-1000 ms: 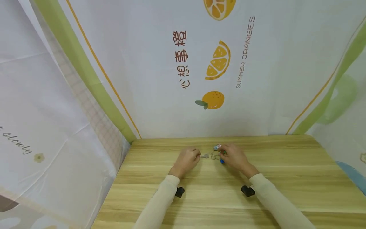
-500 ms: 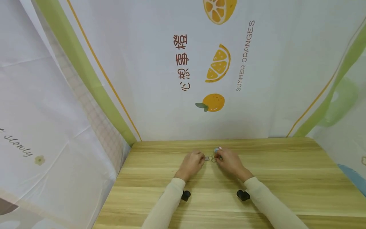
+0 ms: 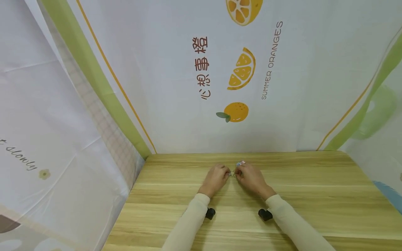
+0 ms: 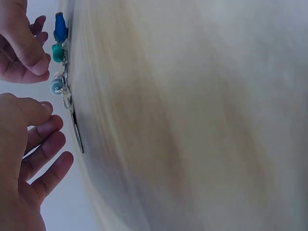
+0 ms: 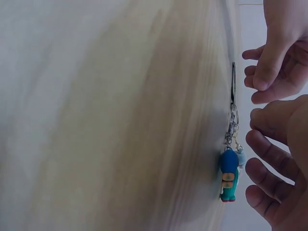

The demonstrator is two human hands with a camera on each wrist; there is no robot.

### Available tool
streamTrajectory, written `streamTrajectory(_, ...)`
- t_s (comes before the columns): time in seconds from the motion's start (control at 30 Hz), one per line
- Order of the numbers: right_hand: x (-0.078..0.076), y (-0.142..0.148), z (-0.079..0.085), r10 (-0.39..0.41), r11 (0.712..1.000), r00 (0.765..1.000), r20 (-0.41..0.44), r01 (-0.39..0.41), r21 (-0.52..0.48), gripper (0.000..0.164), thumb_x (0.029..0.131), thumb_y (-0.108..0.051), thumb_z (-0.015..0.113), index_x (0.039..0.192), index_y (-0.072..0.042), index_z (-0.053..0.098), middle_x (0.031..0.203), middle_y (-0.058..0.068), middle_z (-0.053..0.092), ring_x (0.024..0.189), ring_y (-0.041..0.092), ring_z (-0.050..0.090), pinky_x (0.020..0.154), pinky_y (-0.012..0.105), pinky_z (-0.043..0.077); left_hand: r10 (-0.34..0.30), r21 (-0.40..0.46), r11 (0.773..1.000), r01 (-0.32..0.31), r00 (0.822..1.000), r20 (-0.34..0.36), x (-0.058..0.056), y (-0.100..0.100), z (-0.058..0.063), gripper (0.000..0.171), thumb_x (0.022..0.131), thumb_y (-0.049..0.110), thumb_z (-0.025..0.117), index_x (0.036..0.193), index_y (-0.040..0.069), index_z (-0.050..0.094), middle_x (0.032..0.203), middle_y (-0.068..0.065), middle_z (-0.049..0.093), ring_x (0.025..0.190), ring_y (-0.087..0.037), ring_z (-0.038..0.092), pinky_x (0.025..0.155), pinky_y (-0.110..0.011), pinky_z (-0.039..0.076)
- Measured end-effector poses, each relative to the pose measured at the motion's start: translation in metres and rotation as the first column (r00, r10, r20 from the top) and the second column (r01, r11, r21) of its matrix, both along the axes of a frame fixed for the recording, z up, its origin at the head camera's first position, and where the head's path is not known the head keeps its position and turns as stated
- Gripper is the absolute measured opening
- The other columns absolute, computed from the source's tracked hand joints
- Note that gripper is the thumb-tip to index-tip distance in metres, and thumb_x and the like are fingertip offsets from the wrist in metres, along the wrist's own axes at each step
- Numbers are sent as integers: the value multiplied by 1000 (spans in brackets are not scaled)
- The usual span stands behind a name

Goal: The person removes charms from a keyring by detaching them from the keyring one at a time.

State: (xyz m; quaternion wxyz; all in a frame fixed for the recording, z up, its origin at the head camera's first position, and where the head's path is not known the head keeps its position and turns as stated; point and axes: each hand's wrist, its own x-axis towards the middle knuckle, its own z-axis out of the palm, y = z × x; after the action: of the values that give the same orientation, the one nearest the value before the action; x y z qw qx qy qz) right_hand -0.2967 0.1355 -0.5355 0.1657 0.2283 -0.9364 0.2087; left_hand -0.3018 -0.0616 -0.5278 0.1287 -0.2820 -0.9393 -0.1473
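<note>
A silver key (image 4: 77, 132) lies on the table, joined by a metal ring (image 4: 67, 98) to small charms. The charms are a blue one (image 5: 229, 161), a green one (image 4: 57, 53) and a pale blue and pink one (image 3: 240, 163). My left hand (image 3: 216, 178) hovers close above the key side, thumb and fingers loosely bent and apart from it in the wrist views. Over the charm side is my right hand (image 3: 252, 178), its fingers relaxed and spread, holding nothing. From the head, the fingers hide the blue and green charms and most of the key.
Under both hands is a wood-grain table (image 3: 176, 216). White cloth (image 3: 169, 104) with printed oranges hangs behind its far edge, and more cloth (image 3: 72, 167) hangs at the left. A black wrist device (image 3: 210, 213) sits under the left cuff, another (image 3: 265, 214) under the right.
Both hands have come closer together over the keychain. The right hand has moved left, and its fingers now cover the blue charm in the head view. The keychain stays about where it was.
</note>
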Motion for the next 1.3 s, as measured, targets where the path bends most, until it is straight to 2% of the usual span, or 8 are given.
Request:
streamTrajectory(0.37, 0, -3, -3, 6, 1000, 1000, -4, -6, 23, 11, 87, -13, 87, 87, -14, 76, 85, -4, 72, 81, 17, 66, 72, 34, 58, 11, -85, 996, -7, 999, 40, 1, 9, -2, 14, 104, 16, 71, 113, 14, 82, 103, 1, 71, 101, -14, 63, 90, -24, 55)
streamTrajectory(0.53, 0, -3, -3, 10, 999, 1000, -6, -10, 43, 13, 86, -12, 87, 84, -16, 75, 82, -5, 69, 79, 16, 63, 69, 32, 55, 17, -97, 995, -14, 999, 30, 1, 11, -4, 13, 103, 15, 72, 111, 16, 83, 101, 2, 68, 98, -13, 60, 88, -22, 54)
streamTrajectory(0.83, -2, -6, -6, 21, 998, 999, -24, -19, 67, 15, 85, -11, 88, 83, -15, 74, 83, -3, 68, 82, 20, 64, 73, 37, 57, 16, -104, 995, -15, 1000, 10, -1, 11, -6, 13, 102, 12, 73, 111, 16, 82, 100, 2, 66, 93, -11, 59, 83, -21, 54)
streamTrajectory(1.3, -1, -6, -7, 20, 998, 999, -44, -17, 68, 18, 86, -7, 86, 80, -13, 70, 81, -1, 66, 78, 19, 61, 68, 33, 54, 32, -172, 985, -31, 999, 3, 1, 15, -5, 12, 101, 23, 76, 112, 19, 79, 97, 5, 63, 84, -7, 50, 74, -18, 47)
